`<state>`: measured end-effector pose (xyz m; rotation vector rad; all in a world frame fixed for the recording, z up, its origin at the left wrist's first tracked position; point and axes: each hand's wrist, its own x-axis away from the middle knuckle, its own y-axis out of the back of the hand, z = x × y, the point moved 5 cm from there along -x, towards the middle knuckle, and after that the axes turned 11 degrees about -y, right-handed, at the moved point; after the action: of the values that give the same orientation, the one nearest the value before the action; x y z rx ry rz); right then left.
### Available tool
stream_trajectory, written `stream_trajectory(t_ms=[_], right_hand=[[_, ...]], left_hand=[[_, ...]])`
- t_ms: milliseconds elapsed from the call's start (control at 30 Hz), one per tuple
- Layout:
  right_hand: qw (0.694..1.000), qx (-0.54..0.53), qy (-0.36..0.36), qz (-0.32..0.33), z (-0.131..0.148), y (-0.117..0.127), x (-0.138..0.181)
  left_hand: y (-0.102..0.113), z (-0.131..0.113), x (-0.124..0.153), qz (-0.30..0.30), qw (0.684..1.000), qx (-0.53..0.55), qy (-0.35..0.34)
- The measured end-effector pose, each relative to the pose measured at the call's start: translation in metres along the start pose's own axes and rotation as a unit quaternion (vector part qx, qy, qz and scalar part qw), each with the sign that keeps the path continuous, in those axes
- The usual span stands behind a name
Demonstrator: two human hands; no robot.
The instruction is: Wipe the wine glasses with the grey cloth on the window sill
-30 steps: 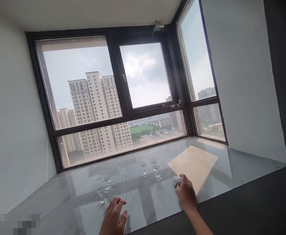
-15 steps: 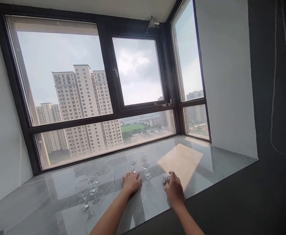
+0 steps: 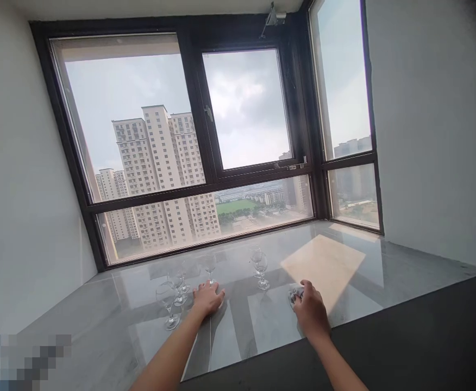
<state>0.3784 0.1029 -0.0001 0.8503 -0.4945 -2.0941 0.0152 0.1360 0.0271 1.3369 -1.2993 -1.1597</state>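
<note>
Below centre, the half-open left hand [image 3: 208, 300] meets the foot of a wine glass [image 3: 210, 264], probably low for steadiness; I cannot tell whether it grips. Lower right, the right hand [image 3: 310, 308] curls around a crumpled cloth [image 3: 295, 294], apparently bunched to fit.

1 sunlit patch [image 3: 328, 266] on sill [image 3: 271, 317]

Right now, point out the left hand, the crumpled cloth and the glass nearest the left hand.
Left hand [image 3: 208, 300]: head view, back of the hand.
Crumpled cloth [image 3: 294, 292]: head view, its uncovered part.
Glass [image 3: 210, 264]: head view, the bowl.
</note>
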Motion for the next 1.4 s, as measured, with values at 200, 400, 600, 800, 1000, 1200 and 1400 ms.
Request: stream_trajectory(t_ms=[200,400,600,800,1000,1200,1400], right_hand=[[1.000,0.008,0.004,-0.010,0.001,0.000,0.000],[1.000,0.009,-0.002,-0.011,0.002,0.000,0.000],[1.000,0.009,-0.003,-0.011,0.004,0.002,0.001],[1.000,0.007,-0.015,-0.001,0.005,0.003,0.002],[1.000,-0.011,-0.006,-0.004,0.007,0.006,0.002],[1.000,-0.008,0.005,-0.004,0.006,0.002,0.002],[1.000,0.006,0.004,-0.010,0.003,-0.001,0.001]], left_hand=[[0.002,0.024,0.005,-0.009,0.999,0.009,0.048],[-0.002,0.014,0.009,-0.022,0.997,0.001,0.068],[-0.015,-0.064,0.018,-0.038,0.998,0.012,-0.053],[-0.032,-0.159,0.019,-0.016,0.974,0.043,-0.222],[-0.032,-0.181,0.009,0.007,0.971,0.026,-0.237],[-0.020,-0.135,0.023,0.005,0.979,-0.012,-0.203],[-0.005,-0.052,0.047,-0.018,0.995,-0.046,-0.090]])
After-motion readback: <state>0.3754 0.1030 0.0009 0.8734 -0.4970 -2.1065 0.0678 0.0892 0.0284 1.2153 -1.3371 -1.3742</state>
